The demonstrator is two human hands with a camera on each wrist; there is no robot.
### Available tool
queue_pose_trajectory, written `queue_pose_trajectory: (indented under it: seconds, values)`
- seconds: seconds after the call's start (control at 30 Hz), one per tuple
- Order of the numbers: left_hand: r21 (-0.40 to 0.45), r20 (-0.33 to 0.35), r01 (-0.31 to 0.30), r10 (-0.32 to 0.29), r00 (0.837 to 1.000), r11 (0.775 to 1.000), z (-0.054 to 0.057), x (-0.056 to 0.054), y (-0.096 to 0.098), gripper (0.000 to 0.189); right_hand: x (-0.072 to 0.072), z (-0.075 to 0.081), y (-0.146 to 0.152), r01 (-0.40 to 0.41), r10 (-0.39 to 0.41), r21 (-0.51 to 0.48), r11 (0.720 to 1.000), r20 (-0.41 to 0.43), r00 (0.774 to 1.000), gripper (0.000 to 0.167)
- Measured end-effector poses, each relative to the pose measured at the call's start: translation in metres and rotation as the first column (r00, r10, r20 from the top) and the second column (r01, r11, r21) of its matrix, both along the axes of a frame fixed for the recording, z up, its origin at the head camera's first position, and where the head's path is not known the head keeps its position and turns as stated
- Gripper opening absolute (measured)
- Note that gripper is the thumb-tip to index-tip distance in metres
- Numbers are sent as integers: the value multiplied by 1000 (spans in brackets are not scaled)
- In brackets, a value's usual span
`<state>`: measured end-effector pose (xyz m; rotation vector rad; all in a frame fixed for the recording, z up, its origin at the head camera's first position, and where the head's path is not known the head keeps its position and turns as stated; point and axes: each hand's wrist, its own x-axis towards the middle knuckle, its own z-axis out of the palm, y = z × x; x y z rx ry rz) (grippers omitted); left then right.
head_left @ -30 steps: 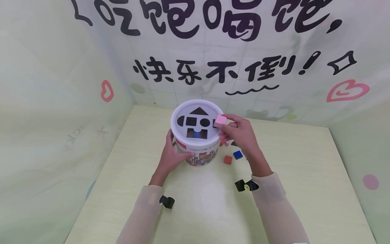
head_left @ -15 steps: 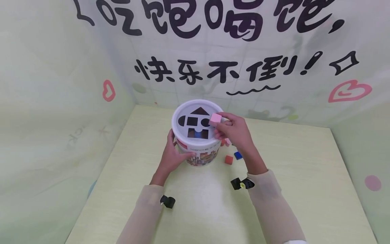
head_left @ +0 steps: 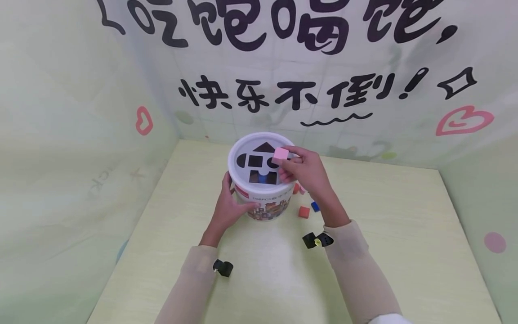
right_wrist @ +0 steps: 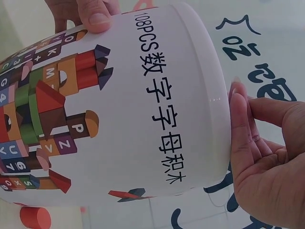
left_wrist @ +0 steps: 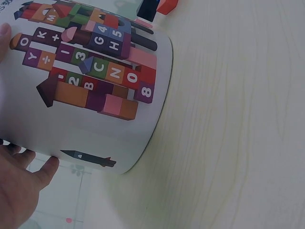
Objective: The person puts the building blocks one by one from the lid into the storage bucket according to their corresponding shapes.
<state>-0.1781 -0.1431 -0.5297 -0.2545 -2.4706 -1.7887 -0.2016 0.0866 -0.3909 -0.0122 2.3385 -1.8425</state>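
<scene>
A white toy-block bucket (head_left: 269,206) with printed block pictures stands upright on the table. Its lid (head_left: 238,175) has dark shaped holes: a triangle, a half circle, a square, a circle and an arch. My left hand (head_left: 229,208) grips the bucket's left side, thumb across the front; the left wrist view shows its fingers (left_wrist: 46,172) against the wall. Between thumb and fingertips my right hand (head_left: 309,173) pinches a pink block (head_left: 281,154) just over the lid, overlapping the round hole. In the right wrist view, that hand's fingers hide the pink block.
Right of the bucket lie a red block (head_left: 304,212) and a blue block (head_left: 315,206), with other pieces partly hidden behind my right hand. The right wrist view shows a red cylinder (right_wrist: 35,217). A printed backdrop (head_left: 226,121) rises behind the table (head_left: 404,225).
My right hand has carried the pink block leftward across the lid, from its right edge to over the round hole. My left hand keeps its grip on the bucket.
</scene>
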Motion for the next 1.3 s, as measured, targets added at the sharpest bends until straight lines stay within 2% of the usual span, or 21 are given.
queue_pose_trajectory:
  seconds: [0.53,0.97,1.13,1.3]
  values:
    - [7,7,4,-4,1000,1000,-1,0,3,119,-3,4,-14,-45,45,-34,998,-10,999,38]
    - [-5,31,12,-11,999,1000,2,0,1,120,-9,8,-26,-91,91,19,996,-9,996,47]
    - [-9,48,14,-14,999,1000,0,-2,0,122,-12,7,-32,-127,127,11,992,-17,992,42]
    - [-8,38,19,-19,999,1000,1,-2,0,123,-15,5,-37,-148,147,-22,989,-28,989,38]
